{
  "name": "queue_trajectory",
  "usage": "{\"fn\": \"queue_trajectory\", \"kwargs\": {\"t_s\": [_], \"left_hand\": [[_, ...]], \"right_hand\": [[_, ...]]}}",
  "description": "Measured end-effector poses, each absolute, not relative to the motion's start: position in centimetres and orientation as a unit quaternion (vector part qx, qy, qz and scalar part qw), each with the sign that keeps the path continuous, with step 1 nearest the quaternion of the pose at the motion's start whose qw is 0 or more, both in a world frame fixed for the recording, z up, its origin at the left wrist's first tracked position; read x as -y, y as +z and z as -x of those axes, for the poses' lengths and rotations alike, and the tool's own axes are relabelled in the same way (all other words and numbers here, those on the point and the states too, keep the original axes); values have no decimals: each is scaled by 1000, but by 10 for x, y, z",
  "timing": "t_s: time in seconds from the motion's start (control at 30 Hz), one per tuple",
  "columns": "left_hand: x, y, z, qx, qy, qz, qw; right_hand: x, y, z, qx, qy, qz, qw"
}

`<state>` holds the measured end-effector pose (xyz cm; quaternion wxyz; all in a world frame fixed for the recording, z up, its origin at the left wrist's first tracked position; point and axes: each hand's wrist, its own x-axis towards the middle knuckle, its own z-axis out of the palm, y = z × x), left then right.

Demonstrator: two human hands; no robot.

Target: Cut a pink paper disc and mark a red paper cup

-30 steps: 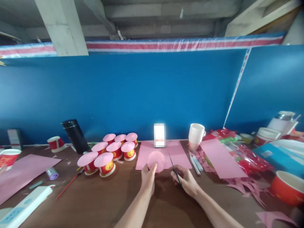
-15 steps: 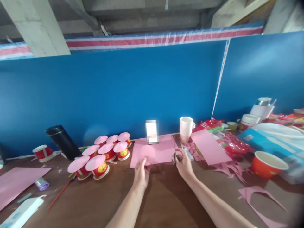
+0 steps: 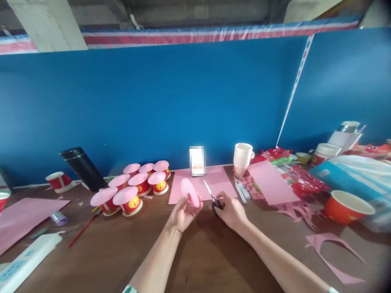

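My left hand (image 3: 184,213) is closed on a round pink paper disc (image 3: 189,191), which is tilted nearly on edge. My right hand (image 3: 232,209) grips black-handled scissors (image 3: 209,189), their blades pointing up and left toward the disc but apart from it. Behind both hands a large pink paper sheet (image 3: 177,191) lies flat on the table. To the left stand several upturned red cups (image 3: 132,205), each with a pink disc on top.
A black bottle (image 3: 82,169) leans at the left, near a power strip (image 3: 27,260) and a red brush (image 3: 84,230). White stacked cups (image 3: 242,158), pink scraps (image 3: 332,252) and an orange paper bowl (image 3: 348,207) lie to the right. A blue partition (image 3: 152,101) stands behind.
My left hand has lifted and turned the pink disc from nearly face-on to almost edge-on. My right hand has swung the scissors leftward, closer to the left hand. The view has tipped down slightly.
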<state>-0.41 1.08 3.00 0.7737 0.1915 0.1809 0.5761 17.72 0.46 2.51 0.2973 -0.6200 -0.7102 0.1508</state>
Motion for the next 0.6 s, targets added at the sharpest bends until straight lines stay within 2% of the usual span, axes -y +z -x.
{"fn": "queue_trajectory", "kwargs": {"t_s": [0.13,0.23,0.33,0.6], "left_hand": [[19,41,-14,-139,383,-385,828],[29,43,-22,-139,334,-417,834],[26,39,-20,-141,359,-391,835],[-3,30,-7,-187,534,-238,789]], "right_hand": [[7,30,-173,772,136,586,204],[15,35,-170,804,158,549,166],[20,43,-166,820,163,526,160],[28,48,-158,833,66,539,104]]}}
